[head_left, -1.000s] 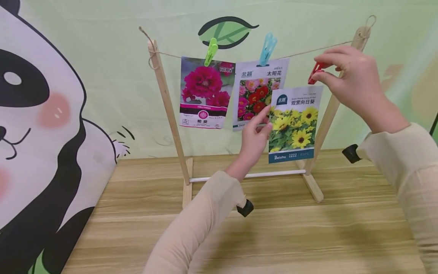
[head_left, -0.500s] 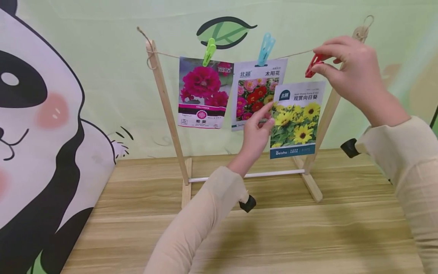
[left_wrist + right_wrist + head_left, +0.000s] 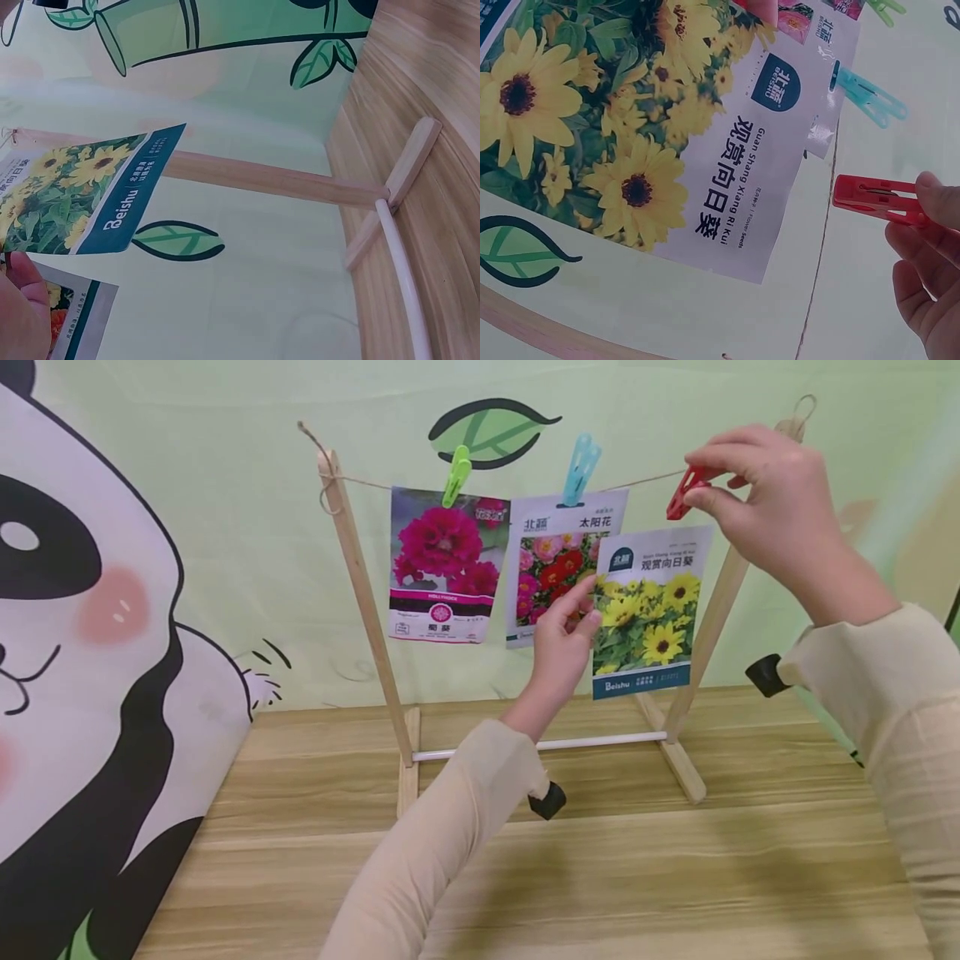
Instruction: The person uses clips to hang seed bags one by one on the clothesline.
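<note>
My left hand (image 3: 562,643) pinches the left edge of a seed packet with yellow sunflowers (image 3: 652,618), held upright just below the twine (image 3: 652,479). My right hand (image 3: 783,506) holds a red clothespin (image 3: 684,497) by its handle end between thumb and fingers, above the packet's top edge. In the right wrist view the clothespin's tip (image 3: 844,191) lies close to the twine; whether they touch I cannot tell. The sunflower packet partly covers a packet of mixed flowers (image 3: 551,568), which hangs from a blue clothespin (image 3: 582,470).
A packet with magenta flowers (image 3: 442,556) hangs at the left from a green clothespin (image 3: 457,477). Wooden posts (image 3: 367,602) carry the twine, and a white rod (image 3: 600,742) joins their feet on the wood-grain tabletop (image 3: 637,877). Behind is a printed panda backdrop (image 3: 217,677).
Both hands have risen slightly. The sunflower packet has come up toward the twine, and the red clothespin has moved up and a little left with the right hand.
</note>
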`<state>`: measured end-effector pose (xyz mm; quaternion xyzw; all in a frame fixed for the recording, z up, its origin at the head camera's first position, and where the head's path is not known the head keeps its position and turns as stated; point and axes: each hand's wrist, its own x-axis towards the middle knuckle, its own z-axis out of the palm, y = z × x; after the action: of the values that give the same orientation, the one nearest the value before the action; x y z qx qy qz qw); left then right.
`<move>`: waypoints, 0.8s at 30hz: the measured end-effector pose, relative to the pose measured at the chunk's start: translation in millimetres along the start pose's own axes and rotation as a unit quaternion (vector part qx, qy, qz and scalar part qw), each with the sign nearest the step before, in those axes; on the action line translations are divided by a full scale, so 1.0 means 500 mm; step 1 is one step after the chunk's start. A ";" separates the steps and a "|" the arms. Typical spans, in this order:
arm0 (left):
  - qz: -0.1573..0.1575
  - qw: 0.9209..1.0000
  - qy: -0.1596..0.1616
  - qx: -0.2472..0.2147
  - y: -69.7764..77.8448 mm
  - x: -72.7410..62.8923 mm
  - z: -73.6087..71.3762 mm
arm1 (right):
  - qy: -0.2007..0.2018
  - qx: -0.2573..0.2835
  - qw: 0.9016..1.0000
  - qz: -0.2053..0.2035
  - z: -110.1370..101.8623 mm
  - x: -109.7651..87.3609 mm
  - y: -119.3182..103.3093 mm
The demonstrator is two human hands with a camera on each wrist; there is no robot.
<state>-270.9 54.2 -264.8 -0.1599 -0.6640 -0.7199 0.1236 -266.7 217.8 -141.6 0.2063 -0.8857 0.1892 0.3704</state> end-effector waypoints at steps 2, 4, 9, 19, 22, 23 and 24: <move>-0.001 1.000 0.002 -0.003 0.001 0.001 0.000 | 0.001 -0.002 1.000 -0.001 0.000 0.002 -0.001; -0.005 1.000 0.004 -0.005 0.002 0.003 -0.001 | 0.002 -0.002 1.000 -0.004 0.000 0.005 -0.001; 0.001 1.000 0.004 0.000 0.003 0.006 -0.002 | 0.001 -0.004 1.000 0.001 -0.004 0.010 -0.003; 0.008 1.000 0.011 0.001 -0.037 0.039 0.005 | 0.001 -0.006 1.000 0.018 -0.009 0.022 -0.007; 0.011 1.000 0.015 0.015 -0.036 0.041 0.006 | -0.002 -0.005 1.000 0.026 -0.012 0.026 -0.007; 0.011 1.000 0.016 0.020 -0.035 0.042 0.006 | -0.005 -0.006 0.999 0.031 -0.013 0.027 -0.007; 0.012 0.999 0.016 0.026 -0.033 0.042 0.006 | -0.008 -0.006 0.999 0.035 -0.014 0.028 -0.007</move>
<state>-296.4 59.5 -271.7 -0.1532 -0.6782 -0.7036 0.1471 -270.2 215.1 -126.0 0.1741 -0.8963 0.1954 0.3580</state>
